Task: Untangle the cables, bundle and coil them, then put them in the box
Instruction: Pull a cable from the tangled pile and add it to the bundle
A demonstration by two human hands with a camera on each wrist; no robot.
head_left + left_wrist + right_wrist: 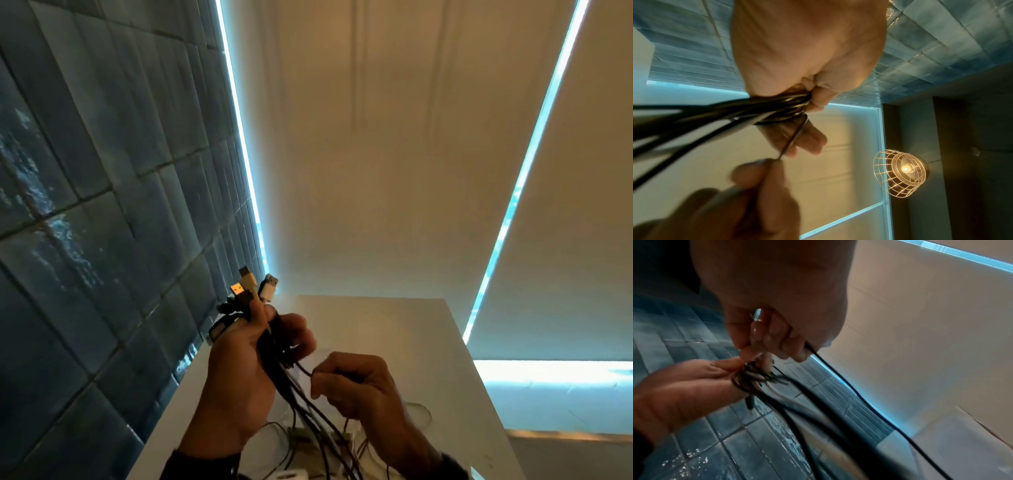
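Above white table (428, 335): left hand (239, 370) grips black cable bundle (291, 387), plugs up; right hand (356, 387) pinches one strand.

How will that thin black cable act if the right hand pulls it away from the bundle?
Probably floppy: the thin cable bends between the right hand and the bundle. Likely light, since a fingertip pinch holds it. It may snag, because the left hand grips many crossing strands.
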